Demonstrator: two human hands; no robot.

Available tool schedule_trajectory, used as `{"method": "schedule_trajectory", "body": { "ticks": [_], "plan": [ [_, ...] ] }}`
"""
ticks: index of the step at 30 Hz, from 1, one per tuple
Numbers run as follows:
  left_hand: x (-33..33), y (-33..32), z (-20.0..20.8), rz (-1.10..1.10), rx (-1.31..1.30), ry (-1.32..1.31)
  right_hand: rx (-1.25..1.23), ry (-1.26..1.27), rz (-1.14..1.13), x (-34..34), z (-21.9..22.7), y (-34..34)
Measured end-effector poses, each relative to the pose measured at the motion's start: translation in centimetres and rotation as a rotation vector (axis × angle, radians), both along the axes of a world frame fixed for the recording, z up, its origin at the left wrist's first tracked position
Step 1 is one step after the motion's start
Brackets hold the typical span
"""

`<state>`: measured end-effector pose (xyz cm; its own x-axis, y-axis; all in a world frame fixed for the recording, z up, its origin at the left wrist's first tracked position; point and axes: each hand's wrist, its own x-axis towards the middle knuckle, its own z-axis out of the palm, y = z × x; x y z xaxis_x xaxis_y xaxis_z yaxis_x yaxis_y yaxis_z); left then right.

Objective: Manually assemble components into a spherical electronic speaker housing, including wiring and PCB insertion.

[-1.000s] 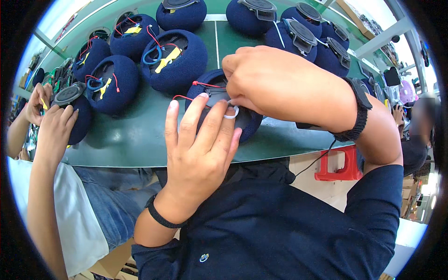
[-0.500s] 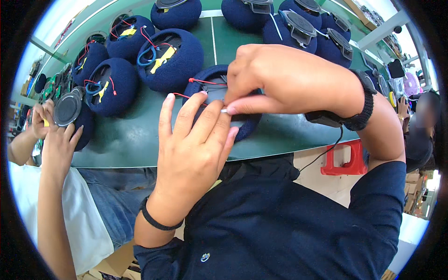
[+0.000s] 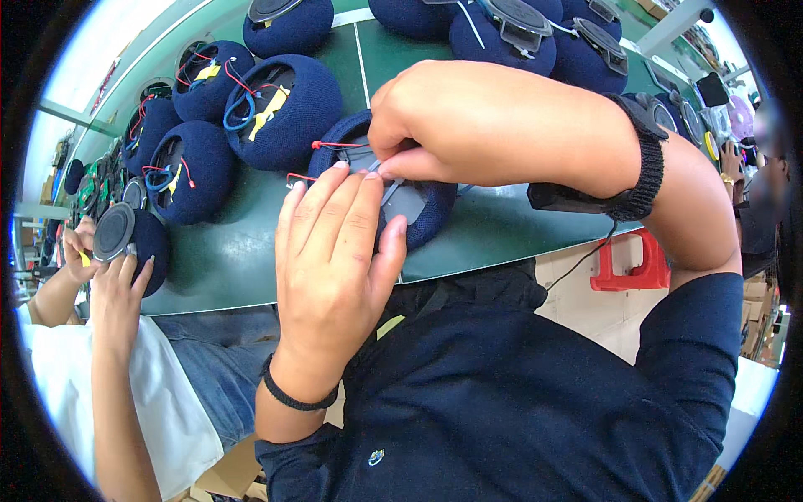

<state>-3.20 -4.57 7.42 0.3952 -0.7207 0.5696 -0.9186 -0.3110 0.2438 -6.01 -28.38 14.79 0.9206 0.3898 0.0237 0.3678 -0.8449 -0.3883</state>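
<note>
In front of me on the green table lies a round, dark blue fabric-covered speaker housing (image 3: 435, 219), its opening facing up. Grey plastic shows inside, and red wires (image 3: 335, 145) come over its left rim. My left hand (image 3: 330, 243) rests across the opening with fingers stretched out and thumb apart. Bent over the far side, my right hand (image 3: 435, 125) pinches thumb against fingers close to my left fingertips. What sits in that pinch is mostly hidden; a pale strip (image 3: 390, 192) runs just below it.
Several similar housings (image 3: 284, 117) with wires and yellow tape stand at the left. Others with speaker drivers (image 3: 519, 17) are at the back right. A co-worker's hands (image 3: 115, 289) hold a housing at far left. A red stool (image 3: 631, 263) stands below the table edge.
The view has shifted, so the table things sit somewhat differently. My right hand's pinch has moved left, closer over my left fingertips. The white piece seen in it earlier is now hidden.
</note>
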Motion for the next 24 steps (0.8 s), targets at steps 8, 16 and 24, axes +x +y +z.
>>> {"method": "schedule_trajectory", "body": {
  "ticks": [8,16,24],
  "plan": [
    [-0.2,0.1,0.5,0.019,0.063,0.062,0.026,-0.15,0.02,-0.5,-0.8,-0.3],
    [0.4,0.2,1.3,-0.041,0.077,0.047,-0.038,-0.186,0.035,-1.3,-0.8,-0.8],
    [1.3,-0.2,0.7,-0.102,-0.024,0.109,-0.285,-0.254,-0.122,-2.0,0.8,0.5]
  ]
}}
